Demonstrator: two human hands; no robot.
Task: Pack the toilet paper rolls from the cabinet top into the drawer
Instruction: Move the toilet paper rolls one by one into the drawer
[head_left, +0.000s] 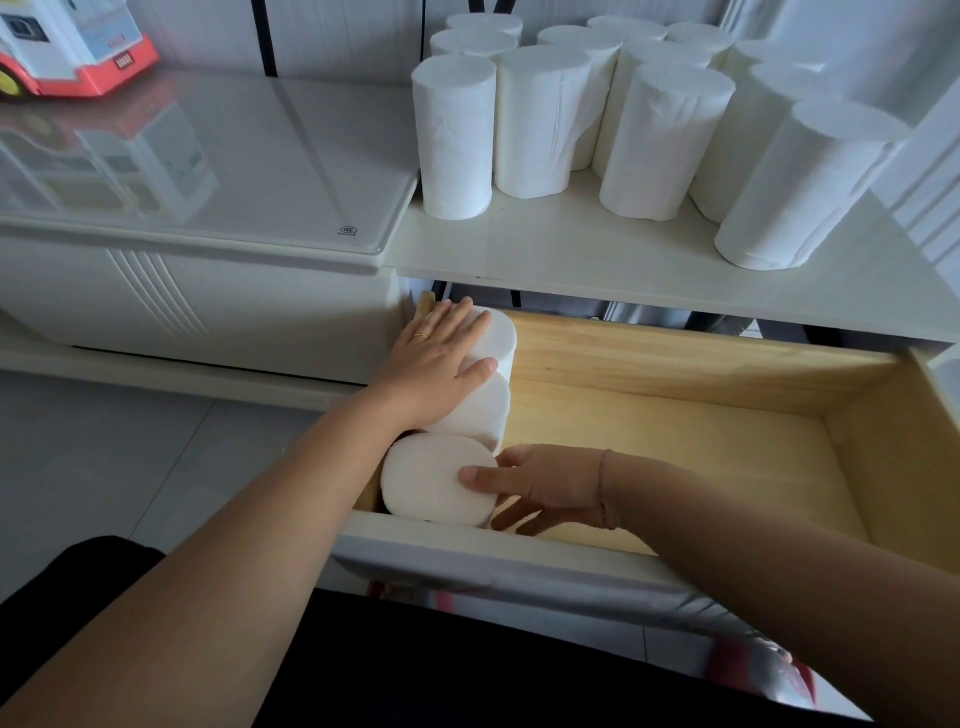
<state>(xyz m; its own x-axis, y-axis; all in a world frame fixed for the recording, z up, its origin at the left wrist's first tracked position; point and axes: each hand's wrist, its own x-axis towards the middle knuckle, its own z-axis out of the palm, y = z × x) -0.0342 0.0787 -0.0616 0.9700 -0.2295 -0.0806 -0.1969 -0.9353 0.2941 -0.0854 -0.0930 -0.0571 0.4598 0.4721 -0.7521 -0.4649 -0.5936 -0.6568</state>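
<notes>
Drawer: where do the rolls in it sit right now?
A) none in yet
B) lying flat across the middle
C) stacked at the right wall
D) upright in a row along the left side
D: three rolls stand on end in a row down the left side of the drawer, left hand flat on the back two, right hand gripping the front roll.

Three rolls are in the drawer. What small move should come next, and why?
Probably the right hand should release the nearest roll, which looks seated in the front left corner of the drawer, and reach for the rolls on the cabinet top, where many remain.
</notes>
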